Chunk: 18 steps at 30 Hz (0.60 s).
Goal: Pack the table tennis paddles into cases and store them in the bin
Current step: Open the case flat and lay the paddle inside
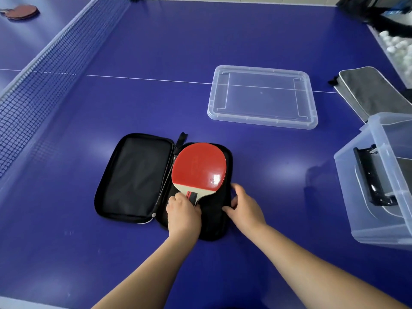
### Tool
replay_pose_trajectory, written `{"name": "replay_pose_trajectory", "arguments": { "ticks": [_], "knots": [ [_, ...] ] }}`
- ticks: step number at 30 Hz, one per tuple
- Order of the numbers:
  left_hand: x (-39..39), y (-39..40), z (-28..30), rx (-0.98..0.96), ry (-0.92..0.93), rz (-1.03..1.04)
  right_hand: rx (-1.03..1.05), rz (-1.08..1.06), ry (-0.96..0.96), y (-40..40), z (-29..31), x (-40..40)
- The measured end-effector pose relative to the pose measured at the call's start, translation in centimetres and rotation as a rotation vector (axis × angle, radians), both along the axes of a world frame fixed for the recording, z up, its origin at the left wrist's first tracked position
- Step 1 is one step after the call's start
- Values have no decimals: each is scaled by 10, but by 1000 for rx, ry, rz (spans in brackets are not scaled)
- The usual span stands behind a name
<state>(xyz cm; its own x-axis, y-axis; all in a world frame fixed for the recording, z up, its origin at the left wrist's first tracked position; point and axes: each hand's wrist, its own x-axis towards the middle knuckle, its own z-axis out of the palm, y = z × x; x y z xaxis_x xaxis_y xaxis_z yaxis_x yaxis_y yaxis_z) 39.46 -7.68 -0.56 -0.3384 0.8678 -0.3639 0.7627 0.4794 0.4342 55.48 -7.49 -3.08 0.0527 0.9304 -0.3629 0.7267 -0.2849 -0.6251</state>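
Blue table tennis table [200, 41], net [44, 70] across the far left. Clear bin [383, 219] at the right edge, its lid [263, 121] lying flat near the middle. Black case [133, 177] unzipped and spread open near the front. Red paddle [199, 166] on the case's right half. Left hand [184, 214] curled round the paddle's handle; right hand [243, 205] gripping the case's right edge.

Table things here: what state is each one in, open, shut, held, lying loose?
Black case: unzipped, lying open flat.
Red paddle: on the case's right half, handle held by left hand.
Right hand: gripping case edge.
Bin: open.
Lid: off, on table.
Grey case: closed.
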Motion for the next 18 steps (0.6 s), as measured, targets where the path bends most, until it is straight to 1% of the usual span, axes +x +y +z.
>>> {"name": "replay_pose_trajectory", "arguments": {
  "ticks": [4,8,11,13,16,18],
  "knots": [
    [-2,1,-1,-19,-4,9,6,8,8,1,-2,2],
    [-9,2,1,-52,-83,3,12,4,24,1,-2,4],
    [-19,0,6,-76,-103,-57,19,-4,36,1,-2,4],
    [-27,-2,10,-77,-165,-78,22,-10,52,1,-3,5],
    [-47,-2,22,-20,-280,-79,24,-21,78,0,-3,6],
    [-68,2,32,45,-322,10,26,-29,81,-1,-2,5]
  ]
}}
